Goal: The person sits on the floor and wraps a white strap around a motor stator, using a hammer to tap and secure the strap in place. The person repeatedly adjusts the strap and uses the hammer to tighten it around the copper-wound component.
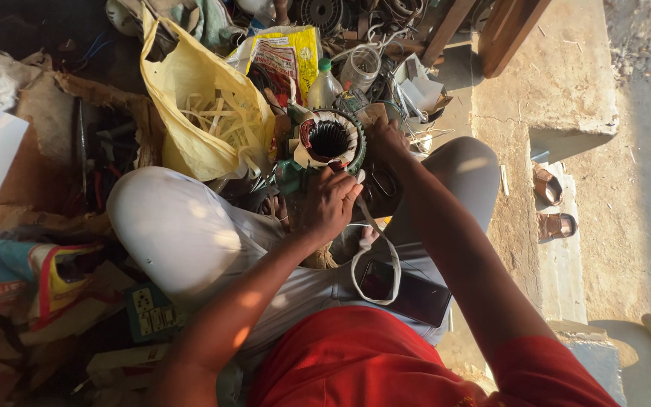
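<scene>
A round green motor stator [331,142] with copper windings and white insulation paper rests between my knees. My left hand [327,205] grips its near rim from below, fingers closed on the edge. On its far right side my right hand [387,141] is wrapped against the outer casing. A white strap or tape [374,249] loops down from under my left hand onto my lap, where a dark phone [408,292] lies on my grey trousers.
A yellow plastic bag [197,113] with pale strips stands left of the stator. Bottles, wires and a printed packet [288,56] crowd behind it. A switch socket board [147,309] lies at left. Sandals [551,203] sit on the concrete step at right.
</scene>
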